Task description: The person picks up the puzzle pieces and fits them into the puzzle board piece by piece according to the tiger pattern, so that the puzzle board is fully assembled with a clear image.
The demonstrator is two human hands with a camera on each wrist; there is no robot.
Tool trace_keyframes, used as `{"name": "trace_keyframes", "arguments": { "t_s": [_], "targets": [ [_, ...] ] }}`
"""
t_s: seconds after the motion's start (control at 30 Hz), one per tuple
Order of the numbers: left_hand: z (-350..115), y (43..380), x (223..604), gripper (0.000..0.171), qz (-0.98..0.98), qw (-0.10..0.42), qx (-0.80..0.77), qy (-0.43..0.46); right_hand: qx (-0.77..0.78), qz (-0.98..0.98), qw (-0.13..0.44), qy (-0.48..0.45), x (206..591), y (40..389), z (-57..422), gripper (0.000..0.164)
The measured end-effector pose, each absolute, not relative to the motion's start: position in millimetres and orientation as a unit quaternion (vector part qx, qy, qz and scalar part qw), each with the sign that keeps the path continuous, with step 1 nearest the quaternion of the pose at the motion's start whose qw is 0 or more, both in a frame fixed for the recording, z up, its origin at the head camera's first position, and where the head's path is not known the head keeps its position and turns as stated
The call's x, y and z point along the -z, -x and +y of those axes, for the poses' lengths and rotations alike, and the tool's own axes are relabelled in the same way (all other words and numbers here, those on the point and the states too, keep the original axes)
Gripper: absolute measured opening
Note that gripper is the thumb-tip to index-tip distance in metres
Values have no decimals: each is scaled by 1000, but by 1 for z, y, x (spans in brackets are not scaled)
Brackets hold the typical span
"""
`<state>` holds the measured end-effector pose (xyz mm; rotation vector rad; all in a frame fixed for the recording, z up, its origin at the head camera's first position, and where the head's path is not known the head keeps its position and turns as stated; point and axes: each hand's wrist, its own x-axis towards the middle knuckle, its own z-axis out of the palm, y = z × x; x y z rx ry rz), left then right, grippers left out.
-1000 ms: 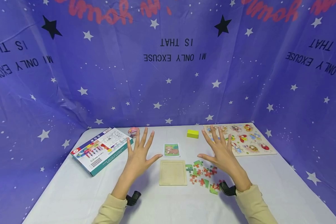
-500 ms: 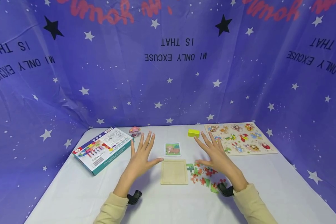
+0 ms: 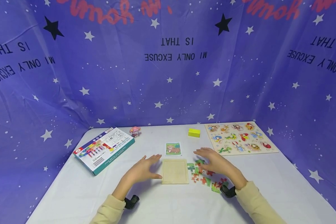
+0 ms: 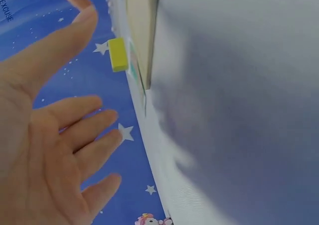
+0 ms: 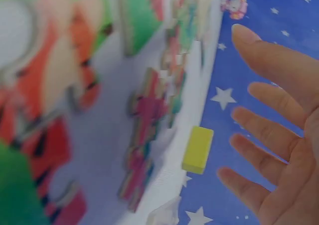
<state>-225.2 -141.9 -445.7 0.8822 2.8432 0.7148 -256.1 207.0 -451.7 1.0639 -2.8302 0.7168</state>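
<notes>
In the head view my left hand (image 3: 143, 169) hovers just left of a square wooden puzzle tray (image 3: 175, 171), its fingers relaxed and holding nothing. Over on the right, my right hand (image 3: 215, 160) is above several loose jigsaw pieces (image 3: 204, 180) with orange and green print, partly hiding them. Its fingers are also loose, with nothing between them. Behind the tray lies a small picture card (image 3: 173, 149) showing an animal on green. The right wrist view shows jigsaw pieces (image 5: 147, 115) close to the camera, apart from the spread fingers.
A boxed set (image 3: 105, 151) lies at the left, with a pink figurine (image 3: 135, 131) behind it. A yellow block (image 3: 194, 133) stands at the back. To the right is a wooden insect puzzle board (image 3: 240, 138). A purple star-print curtain (image 3: 168, 93) rises behind the table.
Both hands have come down from a raised, fingers-spread pose. The left now lies lower beside the tray, and the right has turned inward over the jigsaw pieces. Objects on the table stay put.
</notes>
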Motion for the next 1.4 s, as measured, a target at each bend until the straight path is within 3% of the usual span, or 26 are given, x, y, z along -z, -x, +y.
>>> {"name": "trace_keyframes", "arguments": {
  "t_s": [0.17, 0.4, 0.83, 1.23, 1.4],
  "targets": [
    [-141, 225, 449, 81, 910, 106, -253, -310, -237, -904, -24, -355, 458, 259, 207, 42],
    [-136, 225, 452, 84, 907, 142, -244, -313, -224, -899, -66, -371, 458, 262, 204, 27],
    [-135, 226, 456, 79, 911, 151, -237, -301, -217, -901, -87, -365, 459, 264, 203, 22],
    [-133, 228, 457, 74, 913, 149, -236, -297, -266, -879, -102, -381, 461, 266, 204, 29],
    [-134, 228, 457, 74, 913, 144, -239, -297, -292, -871, -118, -378, 460, 265, 203, 21]
  ]
}}
